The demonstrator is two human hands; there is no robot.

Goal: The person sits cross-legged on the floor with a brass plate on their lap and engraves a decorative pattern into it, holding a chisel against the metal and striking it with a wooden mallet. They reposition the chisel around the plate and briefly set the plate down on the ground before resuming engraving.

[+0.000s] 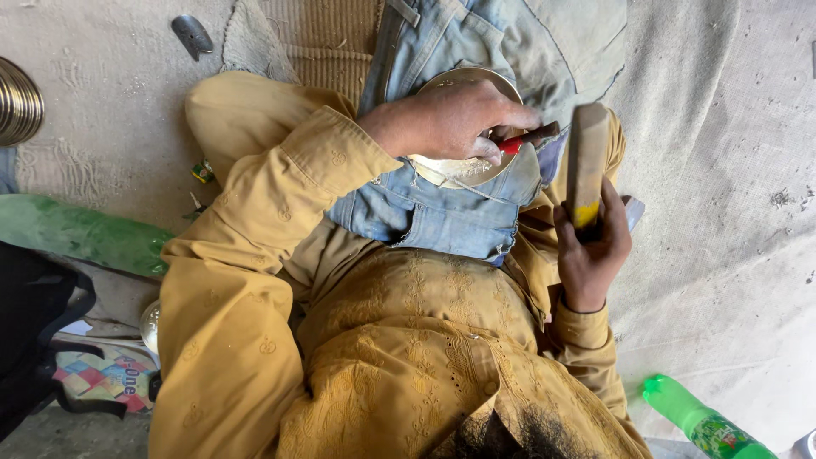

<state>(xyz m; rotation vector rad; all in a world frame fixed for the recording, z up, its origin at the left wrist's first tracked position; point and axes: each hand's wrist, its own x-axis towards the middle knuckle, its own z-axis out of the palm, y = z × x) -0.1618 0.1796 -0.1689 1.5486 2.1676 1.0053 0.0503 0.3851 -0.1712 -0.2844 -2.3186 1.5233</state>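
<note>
Two hands at work — left hand (450, 119) pinching a red-handled tool (523, 141) on a metal plate (463, 168), right hand (592, 246) gripping a wooden block (586, 161).

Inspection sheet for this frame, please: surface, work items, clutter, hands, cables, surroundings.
Surface: pale cloth ground sheet; folded denim across the lap.
Work items: round metal dish lying on the denim; red-handled tool; wooden block, blurred, yellow near its lower end.
Clutter: green plastic bottle; small metal piece; patterned bag.
Hands: left hand grips the tool against the dish; right hand holds the block upright.
Cables: nothing seen.
Surroundings: ribbed metal vessel at the left edge; green roll.
</note>
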